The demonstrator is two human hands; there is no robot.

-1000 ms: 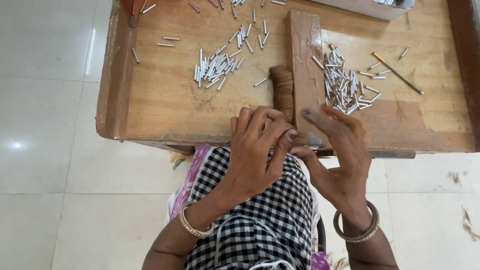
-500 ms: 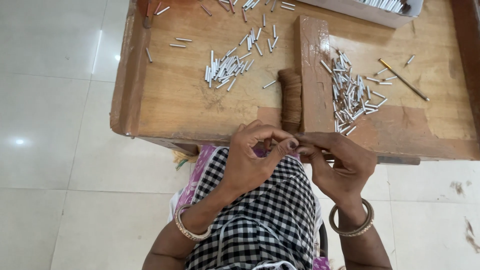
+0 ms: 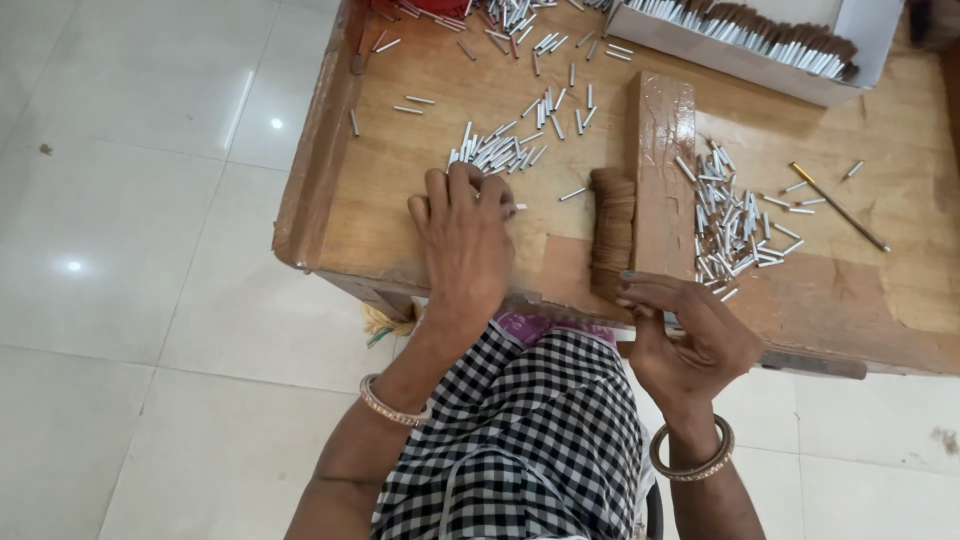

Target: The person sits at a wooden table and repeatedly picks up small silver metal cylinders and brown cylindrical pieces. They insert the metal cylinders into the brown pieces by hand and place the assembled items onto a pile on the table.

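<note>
My left hand (image 3: pixel 465 240) lies palm down on the wooden table (image 3: pixel 380 215), its fingertips at the near edge of a pile of small silver tubes (image 3: pixel 497 152). One tube (image 3: pixel 516 208) pokes out beside the fingers; what is under them is hidden. At the table's front edge my right hand (image 3: pixel 690 335) pinches the near end of a bundle of brown fibres (image 3: pixel 612 225). The bundle lies against an upright wooden block (image 3: pixel 662 165).
A second pile of silver tubes (image 3: pixel 730 225) lies right of the block, with a thin stick (image 3: pixel 840 208) beyond it. A white box (image 3: pixel 870 30) of finished brush-like pieces stands at the back. More tubes are scattered at the back left. Pale floor tiles (image 3: pixel 150 250) are on the left.
Both hands were together above my lap. The left hand has since reached forward onto the tube pile, and the right hand has moved to the fibre bundle.
</note>
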